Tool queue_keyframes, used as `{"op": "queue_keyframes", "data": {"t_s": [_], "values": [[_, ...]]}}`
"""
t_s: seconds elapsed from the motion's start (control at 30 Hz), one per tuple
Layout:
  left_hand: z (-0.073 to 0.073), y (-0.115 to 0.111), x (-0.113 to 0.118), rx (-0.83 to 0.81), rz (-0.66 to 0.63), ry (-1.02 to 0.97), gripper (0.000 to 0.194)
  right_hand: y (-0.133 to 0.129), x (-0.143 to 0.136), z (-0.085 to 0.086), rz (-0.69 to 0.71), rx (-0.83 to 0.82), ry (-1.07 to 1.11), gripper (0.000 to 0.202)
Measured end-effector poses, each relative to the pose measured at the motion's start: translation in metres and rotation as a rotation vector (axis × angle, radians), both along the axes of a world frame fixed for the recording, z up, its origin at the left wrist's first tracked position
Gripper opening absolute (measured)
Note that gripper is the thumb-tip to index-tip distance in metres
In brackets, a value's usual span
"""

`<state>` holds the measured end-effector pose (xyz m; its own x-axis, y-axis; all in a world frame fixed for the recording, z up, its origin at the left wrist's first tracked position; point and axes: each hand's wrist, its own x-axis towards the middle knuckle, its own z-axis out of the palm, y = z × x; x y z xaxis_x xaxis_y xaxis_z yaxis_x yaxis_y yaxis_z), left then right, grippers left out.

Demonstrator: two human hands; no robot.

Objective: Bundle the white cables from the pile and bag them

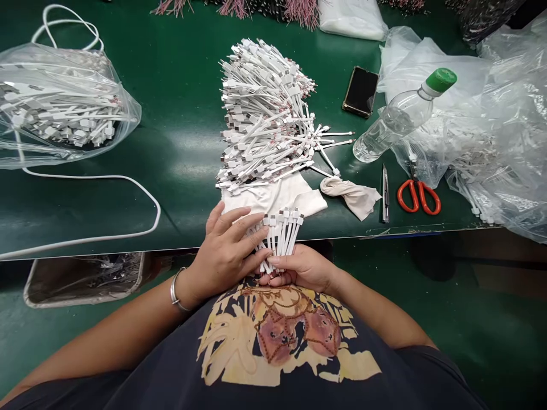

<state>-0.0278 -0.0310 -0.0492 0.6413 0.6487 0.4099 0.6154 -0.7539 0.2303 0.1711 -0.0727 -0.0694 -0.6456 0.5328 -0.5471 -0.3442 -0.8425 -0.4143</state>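
A fanned bunch of short white USB cables (285, 233) is at the table's front edge, connector ends pointing away from me. My right hand (305, 267) is closed around its lower end, thumb on top. Over the left side of the bunch lies my left hand (231, 242), its fingers stretched out and touching the cables; part of the bunch is hidden beneath them. Just beyond my hands, a white cloth (273, 196) lies partly under a large heap of similar white cables (265, 125).
Right of the heap are a twisted rag (352, 196), a utility knife (385, 193), orange-handled scissors (419, 196), a water bottle (393, 125), a phone (361, 91) and plastic bags (504, 131). A cable-filled bag (68, 102) and a long white cord (128, 177) lie left. Below stands a bin (81, 282).
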Motion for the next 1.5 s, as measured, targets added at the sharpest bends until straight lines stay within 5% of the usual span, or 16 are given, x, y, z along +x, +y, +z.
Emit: {"op": "queue_keyframes", "data": {"t_s": [0.23,0.47,0.77,0.9,1.2,1.5], "values": [[-0.001,0.002,-0.001,-0.020,-0.012,-0.122,0.009,0.001,0.000,0.001,-0.002,-0.002,-0.009,0.030],[0.001,0.001,-0.001,-0.059,0.028,-0.022,0.036,0.003,-0.001,0.004,0.018,0.018,-0.028,0.033],[0.003,0.001,-0.002,-0.133,0.014,-0.153,0.005,0.003,0.000,0.005,0.011,0.005,-0.027,0.034],[0.009,0.005,0.000,-0.205,0.125,-0.234,0.012,0.004,-0.001,0.006,0.016,-0.010,-0.042,0.039],[0.017,0.037,0.005,-0.308,-0.002,0.070,0.022,0.004,-0.001,0.003,0.005,-0.058,-0.039,0.026],[0.021,0.042,0.008,-0.406,-0.018,0.146,0.028,0.002,0.000,0.003,0.014,-0.043,-0.019,0.025]]}}
